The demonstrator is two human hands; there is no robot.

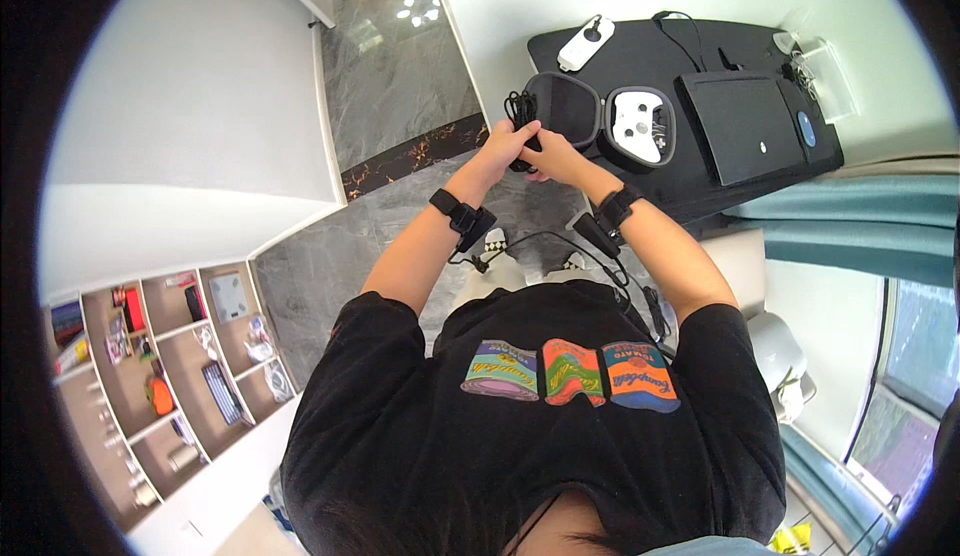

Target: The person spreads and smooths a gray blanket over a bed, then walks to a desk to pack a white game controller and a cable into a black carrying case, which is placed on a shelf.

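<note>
A coiled black cable (521,108) is bunched between my hands, in front of the table's left end. My left hand (508,146) is closed round it, its loops sticking out past the fingers. From the other side my right hand (556,159) grips the same bundle, fingers curled and partly hidden. Just beyond lies an unfolded dark carrying case (566,108). A white game controller (637,124) sits in the case's right half, with small parts beside it.
On the black table (690,46) are a white power strip (586,43), a closed dark laptop (745,126) and a clear container (828,81). Teal curtains (850,216) hang at right. Shelves (165,376) stand at lower left. A loose cable (640,286) hangs near my body.
</note>
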